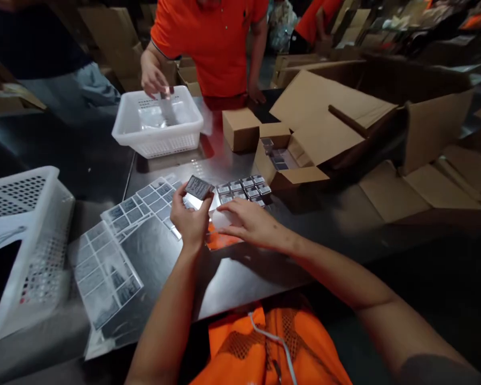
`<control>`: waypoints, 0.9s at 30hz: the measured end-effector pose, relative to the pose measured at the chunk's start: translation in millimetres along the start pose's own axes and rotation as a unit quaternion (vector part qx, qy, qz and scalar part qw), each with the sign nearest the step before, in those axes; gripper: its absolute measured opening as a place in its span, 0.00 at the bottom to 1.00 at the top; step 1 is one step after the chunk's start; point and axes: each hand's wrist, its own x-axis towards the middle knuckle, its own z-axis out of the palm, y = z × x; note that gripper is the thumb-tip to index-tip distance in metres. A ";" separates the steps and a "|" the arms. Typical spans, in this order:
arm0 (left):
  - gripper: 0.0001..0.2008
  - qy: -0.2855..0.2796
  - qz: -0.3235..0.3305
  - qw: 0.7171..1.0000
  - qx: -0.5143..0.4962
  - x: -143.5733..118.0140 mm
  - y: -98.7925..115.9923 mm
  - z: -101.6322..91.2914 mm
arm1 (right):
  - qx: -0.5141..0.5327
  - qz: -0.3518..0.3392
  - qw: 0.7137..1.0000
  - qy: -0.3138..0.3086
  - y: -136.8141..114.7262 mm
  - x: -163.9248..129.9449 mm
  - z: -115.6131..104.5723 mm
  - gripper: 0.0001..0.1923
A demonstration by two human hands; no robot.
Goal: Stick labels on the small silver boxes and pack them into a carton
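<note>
My left hand (189, 216) is closed around a small, flat dark box (199, 187), its printed face turned up. Just to the right, my right hand (250, 222) has its thumb and fingers around a small white piece (225, 218), blurred, perhaps a slip or label. Beyond my right hand stand several small clear-and-dark boxes (243, 187) with white labels, set close together in rows. Left of my hands, sheets (104, 262) printed with grey rectangles in a grid overlap on the metal table (156, 278).
A person in orange (220, 48) reaches into a white basket (160, 141) across the table. Another white basket (44, 256) stands at left. An open carton (278, 176) holds small boxes, beside a closed carton (242, 131). A large open carton (324, 107) lies at right.
</note>
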 end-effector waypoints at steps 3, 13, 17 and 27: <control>0.28 0.011 -0.003 1.000 -0.009 2.4 -1.5 0.2 | -0.091 -0.042 0.994 0.043 -4.0 -6.4 -0.7 0.29; 0.27 -0.028 -0.027 0.998 -0.054 4.6 -6.7 0.2 | 0.063 -0.039 0.997 0.014 15.8 -22.2 12.4 0.15; 0.27 -0.039 -0.014 0.998 -0.038 -1.3 -2.1 0.4 | -0.002 0.016 1.000 0.013 4.4 -33.9 12.3 0.12; 0.26 -0.078 -0.005 0.997 -0.023 -7.9 -7.0 6.2 | -0.243 -0.238 0.910 0.238 15.7 -54.8 43.6 0.08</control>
